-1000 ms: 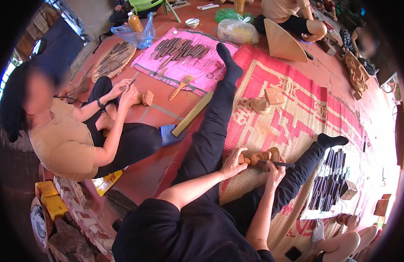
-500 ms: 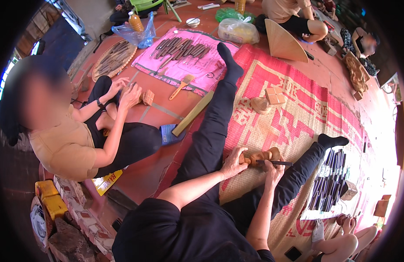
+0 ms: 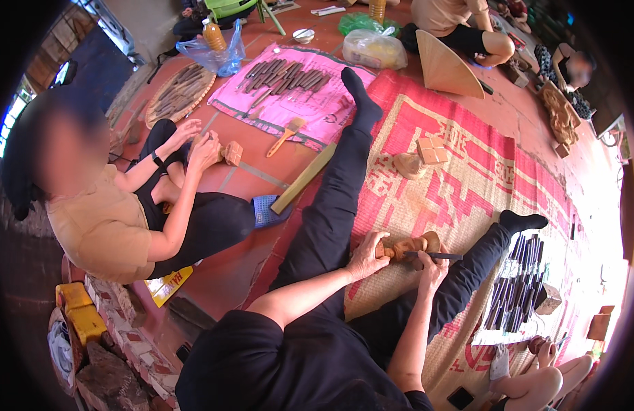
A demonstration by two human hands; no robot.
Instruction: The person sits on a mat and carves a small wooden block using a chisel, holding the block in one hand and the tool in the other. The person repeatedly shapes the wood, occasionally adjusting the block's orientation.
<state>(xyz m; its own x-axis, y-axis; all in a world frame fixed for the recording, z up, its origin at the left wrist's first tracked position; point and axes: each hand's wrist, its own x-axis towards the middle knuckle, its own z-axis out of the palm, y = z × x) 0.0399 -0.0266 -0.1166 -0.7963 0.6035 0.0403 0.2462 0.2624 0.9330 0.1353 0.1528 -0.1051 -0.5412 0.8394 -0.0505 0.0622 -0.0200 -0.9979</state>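
A red-and-straw woven mat (image 3: 392, 198) spreads across a tiled floor (image 3: 241, 181), where a person works seated, black-trousered legs (image 3: 324, 226) stretched apart toward the far side. At left, a co-worker (image 3: 104, 226) in a tan shirt sits on the tiles, both hands raised close together above the lap. Beyond, a pink cloth (image 3: 307, 109) carries rows of dark hand tools (image 3: 283, 77), while at right a pale sheet (image 3: 485, 337) bears a bundle of dark, slender tools (image 3: 516, 288) beside the right leg. A conical hat (image 3: 444, 65) tilts on its edge at the mat's far end, and a round woven tray (image 3: 151, 116) lies far left, heaped with more tools. On the mat ahead rests a wooden piece with a square base (image 3: 432, 151). Between the legs, just above the mat, is a carved wooden figure (image 3: 406, 248), lying sideways, its left end grasped by the left hand (image 3: 365, 259). A flat brush (image 3: 284, 138) lies at the pink cloth's near edge. The right hand (image 3: 432, 272) grips a slim dark tool (image 3: 440, 256), its left end at the figure's near side; whether the tip touches cannot be told.
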